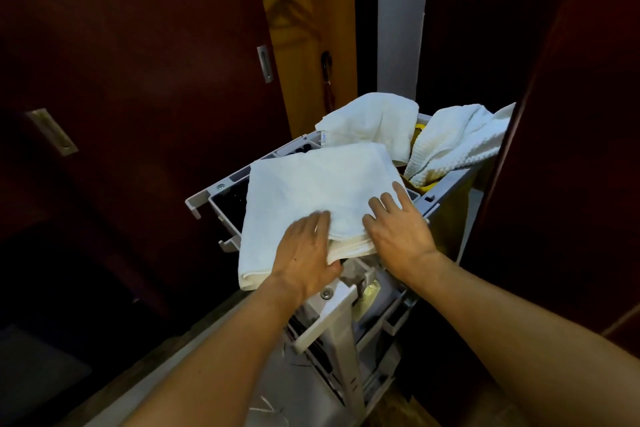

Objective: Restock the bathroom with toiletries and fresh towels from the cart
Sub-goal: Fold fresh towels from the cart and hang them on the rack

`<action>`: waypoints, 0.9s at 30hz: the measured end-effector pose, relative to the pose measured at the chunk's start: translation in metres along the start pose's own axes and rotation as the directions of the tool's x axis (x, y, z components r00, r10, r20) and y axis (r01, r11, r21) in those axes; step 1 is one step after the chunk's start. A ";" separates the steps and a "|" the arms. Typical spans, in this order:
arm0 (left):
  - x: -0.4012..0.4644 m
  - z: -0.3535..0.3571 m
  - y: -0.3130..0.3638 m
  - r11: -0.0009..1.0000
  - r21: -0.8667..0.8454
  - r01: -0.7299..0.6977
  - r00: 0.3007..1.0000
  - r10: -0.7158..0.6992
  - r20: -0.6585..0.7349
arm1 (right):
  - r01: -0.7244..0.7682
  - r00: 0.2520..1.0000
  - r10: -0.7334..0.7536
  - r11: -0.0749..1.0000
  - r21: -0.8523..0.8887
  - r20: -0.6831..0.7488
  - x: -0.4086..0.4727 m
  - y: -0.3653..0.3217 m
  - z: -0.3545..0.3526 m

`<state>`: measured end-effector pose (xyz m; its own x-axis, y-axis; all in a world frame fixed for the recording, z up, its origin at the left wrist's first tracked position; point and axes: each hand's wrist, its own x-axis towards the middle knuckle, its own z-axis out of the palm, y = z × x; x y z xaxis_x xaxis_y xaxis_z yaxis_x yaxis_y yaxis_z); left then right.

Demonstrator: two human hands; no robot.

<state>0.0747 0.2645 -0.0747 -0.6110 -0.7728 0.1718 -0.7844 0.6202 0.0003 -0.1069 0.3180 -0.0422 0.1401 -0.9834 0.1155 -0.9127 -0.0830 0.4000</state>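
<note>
Fingers of the left hand lie over the near edge of the folded towel, thumb tucked under it, so the hand pinches that edge; its fingertips are blurred. The right hand rests flat on the towel's near right corner, fingers straight and slightly apart. The towel sits on top of the cart, covering the tray compartments and hanging over the near left side.

To lift it well, I judge both hands should slide under the near fold and raise the whole stack level, so the layers stay together and the overhanging corner does not drag.

Beyond it, a second towel and a waffle cloth droop over the yellow bag at the cart's far end. Dark doors stand close on both sides, leaving a narrow gap; a trailing edge could catch on the cart's left bracket.
</note>
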 end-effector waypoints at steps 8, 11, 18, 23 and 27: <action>-0.011 -0.014 0.001 0.972 -0.066 -0.226 0.967 0.216 -0.138 | 0.119 0.990 -0.126 0.988 0.102 0.069 0.013 -0.026 -0.010; -0.018 -0.013 -0.005 0.983 -0.086 -0.163 0.987 0.162 -0.013 | 0.087 0.978 -0.099 0.993 0.074 0.182 0.011 -0.018 -0.004; -0.025 -0.010 -0.034 0.966 0.237 -0.103 0.952 0.027 0.306 | -0.012 0.985 -0.025 0.976 0.216 0.170 -0.003 -0.016 0.009; -0.023 -0.013 -0.028 0.943 0.327 0.064 0.900 -0.196 0.389 | -0.141 0.987 0.122 0.970 0.199 0.102 -0.010 -0.011 0.006; -0.021 -0.017 -0.027 0.927 0.336 0.166 0.860 -0.303 0.411 | -0.228 0.971 0.209 0.956 0.185 0.115 -0.012 -0.013 0.001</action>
<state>0.1106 0.2661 -0.0611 -0.3317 -0.9077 -0.2570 -0.8645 0.4016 -0.3022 -0.0976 0.3310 -0.0499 -0.0991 -0.9909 0.0908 -0.9755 0.1148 0.1875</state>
